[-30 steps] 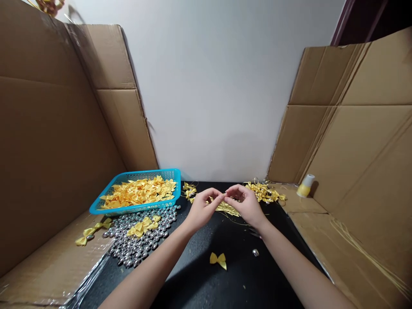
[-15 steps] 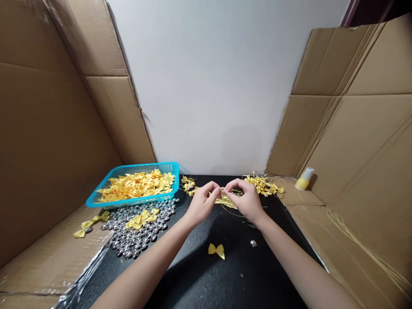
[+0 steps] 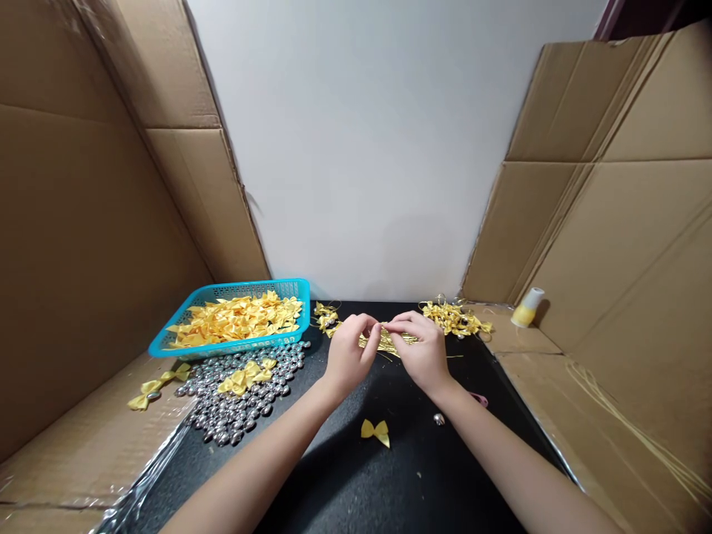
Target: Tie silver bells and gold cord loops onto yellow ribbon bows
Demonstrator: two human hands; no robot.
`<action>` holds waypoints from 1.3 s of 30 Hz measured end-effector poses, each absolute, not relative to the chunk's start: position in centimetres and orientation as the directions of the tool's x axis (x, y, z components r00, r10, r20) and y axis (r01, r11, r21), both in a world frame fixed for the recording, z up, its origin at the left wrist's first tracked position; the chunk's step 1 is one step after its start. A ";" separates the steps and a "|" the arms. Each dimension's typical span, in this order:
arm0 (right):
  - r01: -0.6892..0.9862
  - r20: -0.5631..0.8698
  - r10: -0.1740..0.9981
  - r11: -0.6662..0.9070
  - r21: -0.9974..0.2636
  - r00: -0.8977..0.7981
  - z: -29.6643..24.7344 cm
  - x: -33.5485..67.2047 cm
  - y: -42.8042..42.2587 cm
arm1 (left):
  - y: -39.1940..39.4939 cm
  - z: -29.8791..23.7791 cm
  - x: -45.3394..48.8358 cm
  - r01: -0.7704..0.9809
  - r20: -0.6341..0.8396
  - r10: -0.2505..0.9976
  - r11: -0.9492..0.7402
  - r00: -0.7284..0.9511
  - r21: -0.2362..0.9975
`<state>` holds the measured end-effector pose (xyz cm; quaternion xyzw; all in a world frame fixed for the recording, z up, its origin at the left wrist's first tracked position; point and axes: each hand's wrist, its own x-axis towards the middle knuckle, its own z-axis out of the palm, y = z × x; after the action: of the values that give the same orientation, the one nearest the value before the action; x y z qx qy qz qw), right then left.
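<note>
My left hand and my right hand meet fingertip to fingertip above the middle of the black table. Each is closed in a pinch, and whatever lies between the fingers is too small to make out. Just behind and below them spreads a bundle of thin gold cords, partly hidden by the hands. Nearer to me, a single yellow ribbon bow lies between my forearms. One shiny silver bell-like bead rests beside my right forearm, which partly covers a pink loop-shaped handle.
At the left stands a turquoise basket full of yellow bows. Many silver beads lie before it, with several bows on top. Bows with gold loops are heaped at back right, near a white-and-yellow bottle. Cardboard walls flank the table.
My hands have drawn slightly closer together, and their fingers have folded in more. My right forearm has shifted a little, so the pink handle now shows beside it.
</note>
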<state>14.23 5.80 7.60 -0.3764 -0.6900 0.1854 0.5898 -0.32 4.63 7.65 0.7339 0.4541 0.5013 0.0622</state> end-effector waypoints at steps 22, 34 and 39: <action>-0.574 0.022 0.999 -0.009 -0.819 -0.048 5.1 11.7 6.5 | 5.7 6.4 -1.0 0.765 0.845 0.377 -0.641 0.380 -0.058; -0.611 -0.066 0.997 -0.037 -0.791 0.026 5.0 11.9 6.7 | 6.2 5.7 -1.2 0.802 0.881 0.329 -0.590 0.339 -0.089; -0.642 -0.086 0.996 -0.041 -0.765 0.039 5.0 11.8 6.7 | 6.2 5.5 -1.1 0.780 0.872 0.312 -0.615 0.377 -0.118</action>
<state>11.80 6.74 4.99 -0.3325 -0.2656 0.6403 0.6395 -1.09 6.17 5.47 0.7854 0.3474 0.4366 -0.2680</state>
